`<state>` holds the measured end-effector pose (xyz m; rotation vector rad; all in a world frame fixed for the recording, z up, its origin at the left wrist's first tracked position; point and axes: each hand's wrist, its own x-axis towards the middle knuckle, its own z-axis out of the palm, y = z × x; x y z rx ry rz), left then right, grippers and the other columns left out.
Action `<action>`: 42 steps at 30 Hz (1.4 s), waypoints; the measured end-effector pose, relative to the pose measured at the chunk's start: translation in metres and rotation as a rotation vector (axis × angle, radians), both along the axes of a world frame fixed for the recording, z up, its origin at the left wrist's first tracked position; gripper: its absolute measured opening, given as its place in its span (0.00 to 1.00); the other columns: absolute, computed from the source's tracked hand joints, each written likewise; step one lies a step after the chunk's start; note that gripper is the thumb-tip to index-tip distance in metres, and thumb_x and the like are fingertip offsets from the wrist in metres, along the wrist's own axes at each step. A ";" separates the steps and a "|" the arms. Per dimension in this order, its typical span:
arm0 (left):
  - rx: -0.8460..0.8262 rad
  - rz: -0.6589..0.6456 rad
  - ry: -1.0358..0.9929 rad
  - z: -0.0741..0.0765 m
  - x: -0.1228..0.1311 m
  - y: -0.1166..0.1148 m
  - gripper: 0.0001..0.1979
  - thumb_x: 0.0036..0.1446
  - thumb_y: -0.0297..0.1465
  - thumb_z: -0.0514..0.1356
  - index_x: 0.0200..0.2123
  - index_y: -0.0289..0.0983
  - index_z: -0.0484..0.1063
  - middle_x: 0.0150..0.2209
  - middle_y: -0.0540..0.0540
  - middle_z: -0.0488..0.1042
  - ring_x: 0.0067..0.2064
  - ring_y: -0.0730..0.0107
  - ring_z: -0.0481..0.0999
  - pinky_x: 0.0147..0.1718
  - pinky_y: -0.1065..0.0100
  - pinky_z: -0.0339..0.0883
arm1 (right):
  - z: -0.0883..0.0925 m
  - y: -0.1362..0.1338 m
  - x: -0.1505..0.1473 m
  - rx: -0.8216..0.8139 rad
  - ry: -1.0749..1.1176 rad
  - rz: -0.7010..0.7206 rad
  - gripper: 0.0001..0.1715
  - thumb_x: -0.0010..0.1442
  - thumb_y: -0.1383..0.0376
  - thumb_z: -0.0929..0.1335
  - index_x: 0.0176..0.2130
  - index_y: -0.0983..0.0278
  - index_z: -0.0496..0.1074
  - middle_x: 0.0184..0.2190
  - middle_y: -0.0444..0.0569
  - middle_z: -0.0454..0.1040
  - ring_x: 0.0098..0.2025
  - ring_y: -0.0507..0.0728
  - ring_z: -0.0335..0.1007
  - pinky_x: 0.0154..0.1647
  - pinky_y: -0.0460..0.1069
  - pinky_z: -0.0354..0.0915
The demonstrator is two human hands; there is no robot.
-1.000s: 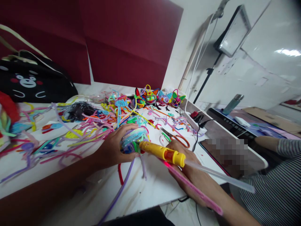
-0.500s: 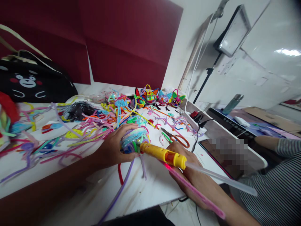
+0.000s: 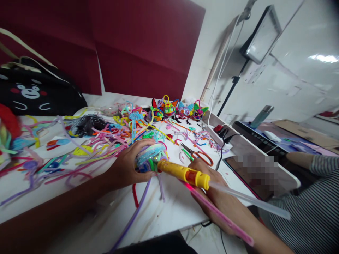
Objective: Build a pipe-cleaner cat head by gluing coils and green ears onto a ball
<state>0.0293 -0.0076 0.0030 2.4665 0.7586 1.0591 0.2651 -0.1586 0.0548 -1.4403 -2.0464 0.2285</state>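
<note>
My left hand (image 3: 129,162) is wrapped round a ball-shaped craft piece (image 3: 150,157) covered in pastel pipe cleaners. My right hand (image 3: 205,183) grips a yellow hot glue gun (image 3: 182,173), whose nozzle end meets the right side of the ball. A translucent glue stick (image 3: 254,201) juts from the gun's back end. Below the gun a pink pipe cleaner (image 3: 219,211) runs down along my right hand, with a red glow near its top. Orange-handled scissors (image 3: 200,155) lie just beyond my right hand. A purple pipe cleaner (image 3: 132,220) trails beneath the ball.
Loose pipe cleaners (image 3: 97,141) cover the left of the white table. Several finished colourful animal heads (image 3: 169,108) stand at the back. A tablet (image 3: 246,180) lies at right, near a power strip (image 3: 219,130) with cables. Beyond it is a person's striped sleeve (image 3: 323,165).
</note>
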 end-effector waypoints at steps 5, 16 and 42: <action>0.017 -0.004 -0.002 0.000 -0.001 0.001 0.34 0.48 0.37 0.69 0.59 0.42 0.63 0.60 0.40 0.72 0.61 0.50 0.74 0.59 0.55 0.68 | 0.000 0.002 -0.002 -0.001 0.000 -0.016 0.12 0.73 0.60 0.58 0.36 0.60 0.59 0.33 0.44 0.65 0.30 0.53 0.62 0.30 0.48 0.56; -0.030 0.000 0.008 0.003 -0.001 -0.001 0.34 0.49 0.37 0.68 0.59 0.42 0.63 0.61 0.39 0.71 0.60 0.50 0.74 0.59 0.55 0.68 | 0.001 0.005 -0.002 -0.019 0.031 -0.001 0.14 0.73 0.58 0.57 0.35 0.60 0.58 0.33 0.45 0.66 0.31 0.54 0.62 0.30 0.49 0.57; -0.008 0.006 -0.010 0.003 0.000 -0.001 0.34 0.47 0.35 0.68 0.59 0.42 0.63 0.61 0.39 0.72 0.61 0.49 0.73 0.60 0.54 0.67 | 0.000 -0.004 0.000 -0.027 -0.017 -0.010 0.08 0.71 0.60 0.61 0.37 0.59 0.61 0.34 0.45 0.70 0.31 0.54 0.67 0.29 0.48 0.59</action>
